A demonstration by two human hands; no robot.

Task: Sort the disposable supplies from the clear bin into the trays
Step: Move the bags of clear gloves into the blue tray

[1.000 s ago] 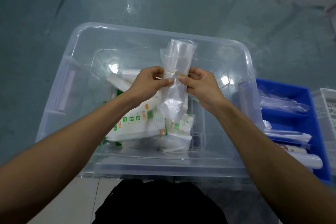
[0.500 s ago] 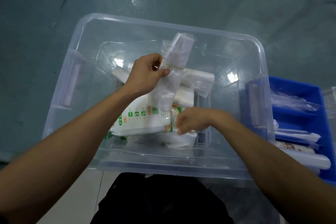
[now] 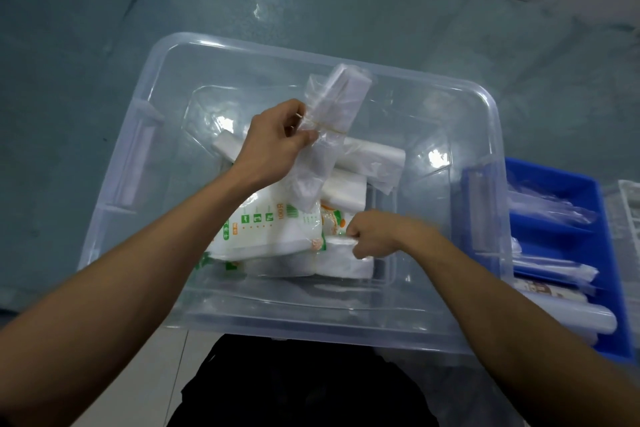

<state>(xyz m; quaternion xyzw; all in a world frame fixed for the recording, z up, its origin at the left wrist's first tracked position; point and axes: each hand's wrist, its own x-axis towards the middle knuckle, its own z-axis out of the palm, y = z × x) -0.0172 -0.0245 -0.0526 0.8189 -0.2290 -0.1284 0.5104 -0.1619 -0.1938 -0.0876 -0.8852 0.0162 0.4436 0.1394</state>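
A clear plastic bin (image 3: 481, 104) stands in front of me with several plastic packs inside. My left hand (image 3: 275, 146) holds a rolled bundle of clear plastic bags (image 3: 332, 111) tied with a rubber band, lifted above the bin and tilted. My right hand (image 3: 375, 234) is low in the bin, pinching a white plastic pack (image 3: 341, 262) next to a larger white pack with green and orange print (image 3: 266, 229). Other white rolled bags (image 3: 374, 163) lie at the back of the pile.
A blue tray (image 3: 585, 191) stands right of the bin, with several clear sleeves and a white tube (image 3: 571, 319) inside. A white lattice basket (image 3: 630, 204) shows at the right edge. The floor is grey-green. My dark trousers are below the bin.
My right hand let go of the clear bundle, dropped into the bin and closed on a white pack. My left hand kept the bundle and tilted it to the right.
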